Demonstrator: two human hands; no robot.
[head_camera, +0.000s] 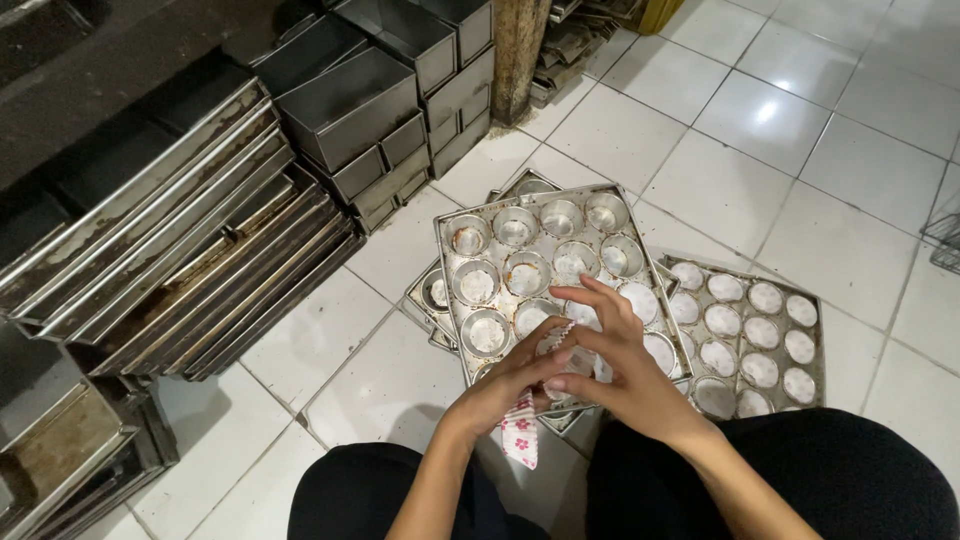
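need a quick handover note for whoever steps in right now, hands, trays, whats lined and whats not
Left hand: holds a stack of white paper cup liners with a pink flower print, low over the near edge of the top tray.
Right hand: fingers at the top of that stack, pinching at a liner; nothing else in it.
Top muffin tray: lies on the floor over other trays. Its right-hand cups have white liners; the left and far cups are bare metal.
Right tray: nearly all visible cups lined.
Done: right tray, part of the top tray.
Left: the top tray's bare cups. The trays under it are mostly hidden.
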